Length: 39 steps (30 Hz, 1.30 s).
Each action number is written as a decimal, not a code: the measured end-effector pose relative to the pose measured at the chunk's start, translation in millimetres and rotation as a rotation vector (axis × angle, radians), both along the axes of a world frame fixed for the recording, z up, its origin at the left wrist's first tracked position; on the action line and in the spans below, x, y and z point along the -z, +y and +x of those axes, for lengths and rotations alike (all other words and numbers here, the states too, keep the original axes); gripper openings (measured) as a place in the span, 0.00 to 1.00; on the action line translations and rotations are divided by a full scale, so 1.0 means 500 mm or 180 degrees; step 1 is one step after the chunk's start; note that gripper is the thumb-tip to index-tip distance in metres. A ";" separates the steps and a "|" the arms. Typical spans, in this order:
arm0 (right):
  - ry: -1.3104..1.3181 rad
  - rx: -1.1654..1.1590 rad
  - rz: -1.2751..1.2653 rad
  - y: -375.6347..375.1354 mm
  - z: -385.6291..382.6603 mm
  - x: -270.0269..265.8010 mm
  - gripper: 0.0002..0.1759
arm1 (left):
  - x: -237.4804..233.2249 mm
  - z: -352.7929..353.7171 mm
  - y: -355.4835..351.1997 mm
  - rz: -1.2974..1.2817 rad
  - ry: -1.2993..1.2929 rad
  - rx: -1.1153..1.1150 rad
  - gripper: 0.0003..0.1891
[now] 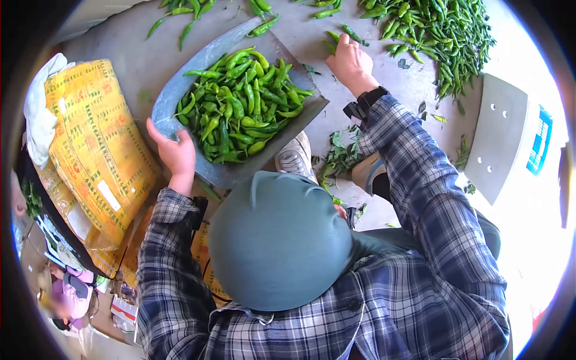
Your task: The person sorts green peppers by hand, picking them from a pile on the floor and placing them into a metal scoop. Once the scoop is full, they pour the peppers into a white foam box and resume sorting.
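A grey metal scoop (174,84), shaped like a dustpan, is heaped with green chili peppers (246,108). My left hand (178,153) grips the scoop's left rim, its thumb showing on the near side. To the right of the scoop, my right hand (353,63) is closed low over the floor, with green chili pepper (329,47) showing at its fingertips. Another darker pepper (355,35) lies just beyond the knuckles. How many peppers the right hand holds is hidden by the fingers.
A large pile of green peppers (444,36) spreads at the upper right. Loose peppers (186,12) lie beyond the scoop. Yellow printed packaging (99,144) stands at left, a grey plastic stool (501,135) at right. Leaves (341,153) litter the floor by my shoes. Another person (75,294) is at lower left.
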State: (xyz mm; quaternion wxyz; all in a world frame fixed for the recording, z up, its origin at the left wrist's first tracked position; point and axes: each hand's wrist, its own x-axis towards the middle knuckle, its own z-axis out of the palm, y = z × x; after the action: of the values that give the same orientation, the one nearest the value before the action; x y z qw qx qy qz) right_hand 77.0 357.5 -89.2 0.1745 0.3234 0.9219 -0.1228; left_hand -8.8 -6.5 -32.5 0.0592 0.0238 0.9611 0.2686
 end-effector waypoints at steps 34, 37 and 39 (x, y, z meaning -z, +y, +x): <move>0.0230 -0.0219 -0.1684 0.061 -0.054 -0.068 0.11 | -0.008 -0.001 0.006 0.0222 0.0214 0.0177 0.38; 0.0696 -0.0696 -0.2427 0.028 -0.080 -0.098 0.10 | -0.014 -0.003 0.012 0.0301 0.0098 0.0150 0.38; 0.1283 -0.0803 -0.0524 0.056 -0.123 -0.061 0.12 | -0.016 -0.001 0.011 0.0183 0.0135 0.0152 0.38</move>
State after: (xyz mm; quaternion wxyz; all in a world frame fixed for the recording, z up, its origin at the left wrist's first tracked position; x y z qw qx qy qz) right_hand 15.4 385.7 -58.7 0.0269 0.1595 0.9580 -0.2367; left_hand -9.4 -0.9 -24.7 0.0444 0.0541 0.9532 0.2941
